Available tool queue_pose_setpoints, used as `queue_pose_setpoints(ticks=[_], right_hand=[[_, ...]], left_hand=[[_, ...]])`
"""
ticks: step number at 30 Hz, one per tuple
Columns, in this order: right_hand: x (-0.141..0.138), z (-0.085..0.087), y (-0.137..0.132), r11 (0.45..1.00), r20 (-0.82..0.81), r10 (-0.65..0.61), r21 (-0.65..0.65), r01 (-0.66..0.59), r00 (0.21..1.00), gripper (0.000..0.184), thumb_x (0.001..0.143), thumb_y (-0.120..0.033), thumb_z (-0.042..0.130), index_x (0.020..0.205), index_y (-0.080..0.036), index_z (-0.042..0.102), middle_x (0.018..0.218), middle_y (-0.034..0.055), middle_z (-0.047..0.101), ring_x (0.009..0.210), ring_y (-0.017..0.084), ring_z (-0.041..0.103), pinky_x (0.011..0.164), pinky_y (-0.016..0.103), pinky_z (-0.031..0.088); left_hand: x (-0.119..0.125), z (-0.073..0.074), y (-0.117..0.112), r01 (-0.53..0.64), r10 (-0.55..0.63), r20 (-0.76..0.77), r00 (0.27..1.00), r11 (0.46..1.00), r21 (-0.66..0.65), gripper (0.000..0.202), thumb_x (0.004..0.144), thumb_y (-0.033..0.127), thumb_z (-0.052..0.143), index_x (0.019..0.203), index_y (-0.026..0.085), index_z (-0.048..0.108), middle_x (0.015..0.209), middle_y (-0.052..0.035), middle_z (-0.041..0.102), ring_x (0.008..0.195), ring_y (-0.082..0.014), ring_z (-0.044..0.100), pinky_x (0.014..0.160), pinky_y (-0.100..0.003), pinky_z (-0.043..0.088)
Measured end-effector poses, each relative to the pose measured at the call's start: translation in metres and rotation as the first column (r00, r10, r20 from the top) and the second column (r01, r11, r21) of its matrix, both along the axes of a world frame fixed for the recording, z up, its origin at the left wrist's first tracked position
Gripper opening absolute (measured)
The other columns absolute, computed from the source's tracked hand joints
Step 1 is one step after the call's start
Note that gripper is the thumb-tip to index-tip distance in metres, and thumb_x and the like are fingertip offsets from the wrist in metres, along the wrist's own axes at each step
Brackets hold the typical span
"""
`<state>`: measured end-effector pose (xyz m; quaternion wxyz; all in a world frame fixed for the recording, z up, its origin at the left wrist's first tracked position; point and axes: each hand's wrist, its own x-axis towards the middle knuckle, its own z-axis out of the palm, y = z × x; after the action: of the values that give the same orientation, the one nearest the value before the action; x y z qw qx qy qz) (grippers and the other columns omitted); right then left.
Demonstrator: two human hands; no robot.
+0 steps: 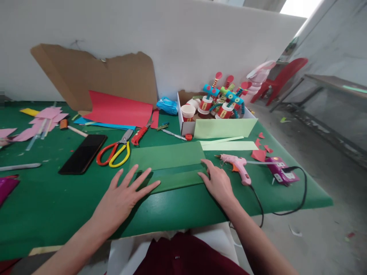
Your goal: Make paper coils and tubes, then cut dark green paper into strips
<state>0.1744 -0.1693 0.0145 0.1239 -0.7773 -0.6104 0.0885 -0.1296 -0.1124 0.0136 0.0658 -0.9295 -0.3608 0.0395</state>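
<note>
A green sheet of paper [169, 162] lies folded on the green table [51, 206] in front of me. My left hand [123, 194] rests flat on its left end with the fingers spread. My right hand [218, 181] presses on the sheet's right edge with fingers stretched out, thumb tucked by the fold. Neither hand holds anything. A pink glue gun [237, 166] lies just right of my right hand, its black cord trailing off the table edge.
Red-and-yellow scissors [114, 151], a red box cutter [140, 133] and a black phone [83, 152] lie left of the sheet. A box of paper-cup crafts [215, 109], pale green paper [225, 128], red paper [120, 110] and cardboard [94, 76] stand behind. A purple pack [281, 170] sits at the right.
</note>
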Motion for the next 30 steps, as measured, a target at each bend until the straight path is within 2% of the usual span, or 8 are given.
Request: queue_pose_setpoints(ticks=[8, 18, 23, 30], right_hand=[[-0.0002, 0.0002, -0.0008, 1.000, -0.001, -0.017, 0.001, 0.017, 1.000, 0.039, 0.091, -0.032, 0.054, 0.129, -0.022, 0.051, 0.078, 0.0031, 0.066, 0.071, 0.021, 0.060, 0.065, 0.029, 0.037], [-0.0026, -0.0011, -0.0037, 1.000, 0.023, -0.007, 0.001, 0.007, 1.000, 0.038, 0.093, -0.029, 0.051, 0.130, -0.017, 0.050, 0.080, 0.0045, 0.067, 0.075, 0.021, 0.061, 0.073, 0.031, 0.039], [-0.0021, -0.0011, -0.0046, 1.000, -0.025, -0.005, 0.010, 0.006, 1.000, 0.037, 0.092, -0.023, 0.051, 0.129, -0.018, 0.050, 0.080, 0.0033, 0.067, 0.075, 0.020, 0.061, 0.073, 0.030, 0.039], [-0.0009, -0.0017, -0.0047, 1.000, -0.047, -0.013, 0.024, 0.015, 0.999, 0.037, 0.092, -0.024, 0.051, 0.128, -0.018, 0.051, 0.078, 0.0027, 0.067, 0.074, 0.020, 0.061, 0.073, 0.031, 0.040]], left_hand=[[-0.0017, -0.0068, 0.0009, 0.026, -0.026, 0.019, 0.999, 1.000, 0.006, 0.080, 0.082, 0.002, 0.044, 0.142, 0.055, 0.030, 0.156, 0.0057, 0.031, 0.144, -0.0326, 0.025, 0.109, -0.061, 0.025], [0.0001, -0.0021, 0.0014, 0.017, -0.017, -0.029, 0.999, 1.000, 0.003, 0.082, 0.080, -0.002, 0.040, 0.140, 0.053, 0.035, 0.153, 0.0044, 0.037, 0.142, -0.0337, 0.030, 0.107, -0.060, 0.028], [0.0000, -0.0026, 0.0011, 0.032, -0.030, -0.036, 0.999, 0.999, 0.033, 0.085, 0.078, -0.005, 0.038, 0.140, 0.053, 0.035, 0.152, 0.0036, 0.040, 0.141, -0.0338, 0.032, 0.106, -0.059, 0.030], [-0.0024, -0.0037, 0.0038, 0.054, -0.053, -0.012, 0.998, 0.998, 0.039, 0.080, 0.079, 0.003, 0.045, 0.140, 0.054, 0.035, 0.150, 0.0029, 0.043, 0.139, -0.0349, 0.036, 0.103, -0.058, 0.033]])
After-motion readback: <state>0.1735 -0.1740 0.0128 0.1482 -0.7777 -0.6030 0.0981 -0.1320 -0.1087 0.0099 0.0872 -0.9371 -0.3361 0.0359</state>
